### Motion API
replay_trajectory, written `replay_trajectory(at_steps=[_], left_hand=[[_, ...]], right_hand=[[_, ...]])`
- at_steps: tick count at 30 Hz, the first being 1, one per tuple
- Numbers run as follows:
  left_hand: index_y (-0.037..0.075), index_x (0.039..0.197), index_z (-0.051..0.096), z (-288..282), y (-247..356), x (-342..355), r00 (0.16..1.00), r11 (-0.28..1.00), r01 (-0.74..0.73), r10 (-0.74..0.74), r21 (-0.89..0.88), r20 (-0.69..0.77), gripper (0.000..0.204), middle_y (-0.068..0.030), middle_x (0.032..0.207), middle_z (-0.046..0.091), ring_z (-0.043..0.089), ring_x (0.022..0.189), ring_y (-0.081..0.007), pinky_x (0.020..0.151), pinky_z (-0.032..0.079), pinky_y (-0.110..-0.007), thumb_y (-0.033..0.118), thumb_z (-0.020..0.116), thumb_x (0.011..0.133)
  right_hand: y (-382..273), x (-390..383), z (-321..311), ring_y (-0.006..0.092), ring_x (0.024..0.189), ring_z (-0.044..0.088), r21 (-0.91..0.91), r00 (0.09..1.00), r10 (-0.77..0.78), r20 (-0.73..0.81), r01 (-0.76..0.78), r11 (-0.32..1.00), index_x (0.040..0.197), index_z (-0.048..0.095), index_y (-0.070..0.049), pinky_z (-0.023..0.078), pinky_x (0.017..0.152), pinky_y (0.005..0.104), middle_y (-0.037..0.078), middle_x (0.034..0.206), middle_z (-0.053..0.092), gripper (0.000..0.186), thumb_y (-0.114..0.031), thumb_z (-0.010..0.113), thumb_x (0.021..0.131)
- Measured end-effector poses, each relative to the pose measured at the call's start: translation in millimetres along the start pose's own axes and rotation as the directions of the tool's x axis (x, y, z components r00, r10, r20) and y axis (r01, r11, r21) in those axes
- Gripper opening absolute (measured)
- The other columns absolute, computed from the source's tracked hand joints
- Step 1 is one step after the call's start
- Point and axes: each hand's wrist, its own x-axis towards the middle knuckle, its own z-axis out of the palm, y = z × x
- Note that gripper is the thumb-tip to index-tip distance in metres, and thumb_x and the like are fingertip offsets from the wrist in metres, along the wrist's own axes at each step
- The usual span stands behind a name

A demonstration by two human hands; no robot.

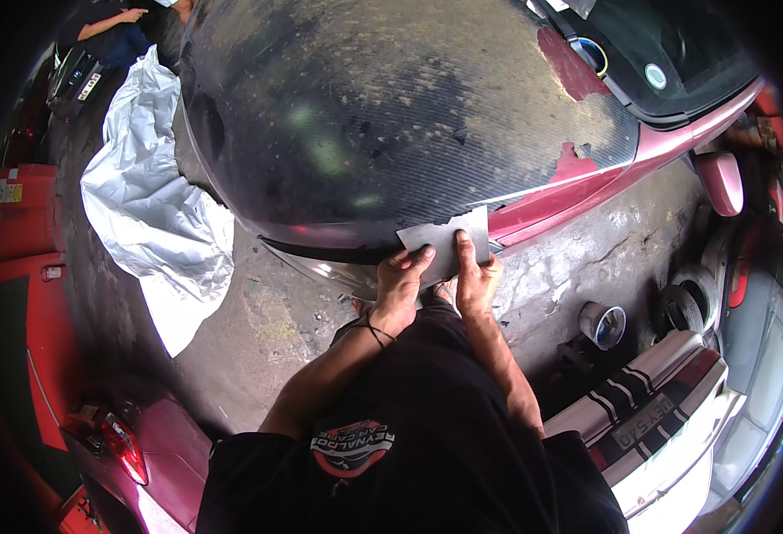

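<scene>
My left hand [399, 287] and my right hand [478, 283] pinch a thin grey sheet [448, 242] with one ragged edge, thumbs on top. The sheet is held at the front corner of a car bonnet [356, 116]; whether it touches the bonnet cannot be told. A dark, ribbed, worn film covers most of the bonnet. Red paint shows through a torn patch [575, 162] near the side and a larger patch [571, 64] by the windscreen. My fingertips are hidden under the sheet.
A crumpled silver cover [160, 214] lies on the concrete floor at left. On the right are a shiny metal cylinder [602, 325], a white striped car part [645, 400] and the car's wing mirror [719, 182]. A red tail light [123, 448] is behind left. Another person's arm [111, 22] shows at far left.
</scene>
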Motion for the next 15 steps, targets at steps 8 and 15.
replay_trajectory(at_steps=[8,15], left_hand=[[0.005,0.121,0.075,0.3,-13.1,8.6,0.987,0.998,0.034,-0.025,-0.057,0.156,0.032,-0.0031,0.118,0.077,0.071,0.104,-0.0145,0.090,0.056,-0.034,0.025,0.084,0.098],[0.004,0.127,0.072,-0.1,-5.6,2.8,0.960,0.995,-0.011,0.037,-0.095,0.279,0.035,-0.0068,0.122,0.076,0.073,0.111,-0.0206,0.094,0.062,-0.038,0.024,0.082,0.100]], right_hand=[[-35.1,2.1,-12.3,0.0045,0.074,0.058,-0.234,0.994,-0.018,0.106,0.042,0.971,0.093,0.081,0.000,0.051,0.067,0.0268,-0.005,0.077,0.070,0.034,-0.032,0.079,0.103],[-20.1,15.8,-22.2,0.0084,0.067,0.066,-0.167,0.985,-0.035,0.169,0.064,0.984,0.097,0.081,0.003,0.054,0.060,0.0299,0.004,0.074,0.075,0.043,-0.040,0.081,0.100]])
